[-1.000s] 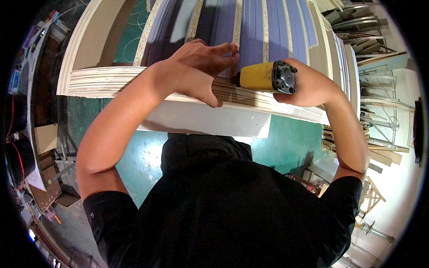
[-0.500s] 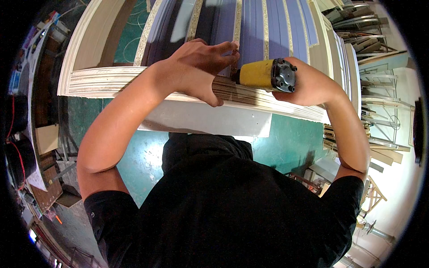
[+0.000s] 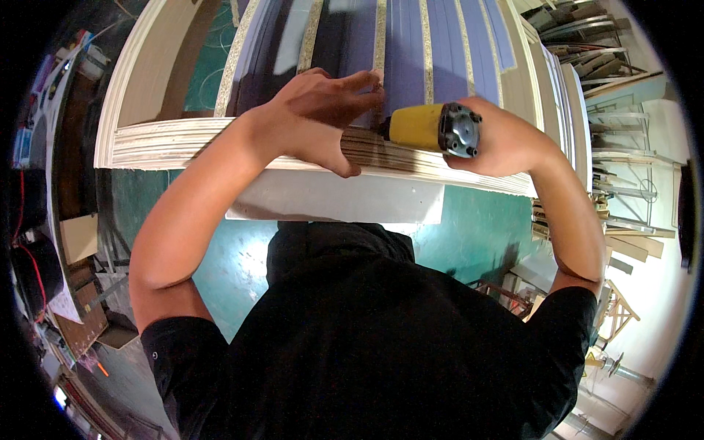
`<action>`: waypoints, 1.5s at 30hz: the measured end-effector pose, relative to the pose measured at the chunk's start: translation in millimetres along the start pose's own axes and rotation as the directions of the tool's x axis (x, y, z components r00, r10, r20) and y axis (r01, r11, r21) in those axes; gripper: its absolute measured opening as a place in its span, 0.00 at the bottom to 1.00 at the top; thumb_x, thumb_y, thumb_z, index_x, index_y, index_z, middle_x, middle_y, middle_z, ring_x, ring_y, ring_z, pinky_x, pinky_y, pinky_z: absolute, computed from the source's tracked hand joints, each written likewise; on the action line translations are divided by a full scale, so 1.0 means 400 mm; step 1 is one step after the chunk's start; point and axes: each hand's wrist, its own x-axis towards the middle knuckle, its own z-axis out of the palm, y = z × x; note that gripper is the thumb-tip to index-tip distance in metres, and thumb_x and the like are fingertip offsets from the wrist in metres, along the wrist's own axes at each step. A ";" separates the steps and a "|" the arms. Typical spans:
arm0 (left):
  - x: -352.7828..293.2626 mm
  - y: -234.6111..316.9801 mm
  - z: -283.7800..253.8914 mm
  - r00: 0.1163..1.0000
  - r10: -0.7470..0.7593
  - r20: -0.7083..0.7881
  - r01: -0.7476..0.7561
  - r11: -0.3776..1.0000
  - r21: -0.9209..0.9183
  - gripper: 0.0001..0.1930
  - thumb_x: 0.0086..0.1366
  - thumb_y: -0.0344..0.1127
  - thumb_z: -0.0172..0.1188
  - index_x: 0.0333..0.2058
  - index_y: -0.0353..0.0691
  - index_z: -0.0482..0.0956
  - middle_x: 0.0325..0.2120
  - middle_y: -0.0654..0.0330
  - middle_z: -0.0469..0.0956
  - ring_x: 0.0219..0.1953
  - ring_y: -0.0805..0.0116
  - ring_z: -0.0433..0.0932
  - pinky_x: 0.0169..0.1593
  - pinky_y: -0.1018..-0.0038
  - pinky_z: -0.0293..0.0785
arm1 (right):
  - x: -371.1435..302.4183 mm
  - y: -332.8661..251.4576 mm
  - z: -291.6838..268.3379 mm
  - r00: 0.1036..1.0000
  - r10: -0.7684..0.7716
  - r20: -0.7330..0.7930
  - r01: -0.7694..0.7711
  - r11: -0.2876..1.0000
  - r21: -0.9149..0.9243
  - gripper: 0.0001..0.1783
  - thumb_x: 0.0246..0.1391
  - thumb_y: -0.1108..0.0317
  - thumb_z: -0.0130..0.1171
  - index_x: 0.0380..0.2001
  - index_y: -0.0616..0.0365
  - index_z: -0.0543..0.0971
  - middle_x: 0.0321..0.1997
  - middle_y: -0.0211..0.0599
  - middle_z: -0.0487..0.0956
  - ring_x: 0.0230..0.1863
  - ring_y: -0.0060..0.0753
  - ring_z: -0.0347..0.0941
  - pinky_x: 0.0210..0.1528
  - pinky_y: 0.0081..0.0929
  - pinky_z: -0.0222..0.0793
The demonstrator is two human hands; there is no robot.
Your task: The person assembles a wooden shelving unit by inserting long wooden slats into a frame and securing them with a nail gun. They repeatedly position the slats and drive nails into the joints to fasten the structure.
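My right hand (image 3: 502,139) is wrapped around a yellow nail gun (image 3: 416,128) with a dark, bolted end cap. The gun lies roughly level, its dark nose pointing left toward the inner side of a stack of pale layered boards (image 3: 440,163). Over the same stack reaches my left hand (image 3: 312,117), fingers spread and thumb down on the front edges. Its fingertips are at the near end of a speckled particle-board strip (image 3: 380,37); whether they touch it is unclear. The gun's handle is hidden in my right hand.
More particle-board strips (image 3: 428,59) run away from me between purplish panels (image 3: 407,44). A grey-white board (image 3: 337,198) sits under the stack's front edge. A cluttered bench (image 3: 70,147) stands left; racks of wood offcuts (image 3: 587,55) line the right. The floor (image 3: 477,231) is green.
The nail gun and my right hand have shifted slightly left and down in the picture. The strips and panels also shift slightly in view. My left hand keeps its spread pose.
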 end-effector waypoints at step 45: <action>0.096 -0.017 -0.047 0.553 -0.810 0.197 0.687 0.576 0.443 0.14 0.54 0.31 0.66 0.40 0.44 0.90 0.43 0.47 0.86 0.44 0.51 0.86 0.50 0.61 0.80 | -0.412 -0.032 0.463 0.851 -0.273 -0.449 0.336 0.939 0.066 0.32 0.59 0.69 0.56 0.67 0.42 0.65 0.41 0.48 0.76 0.23 0.54 0.80 0.22 0.48 0.77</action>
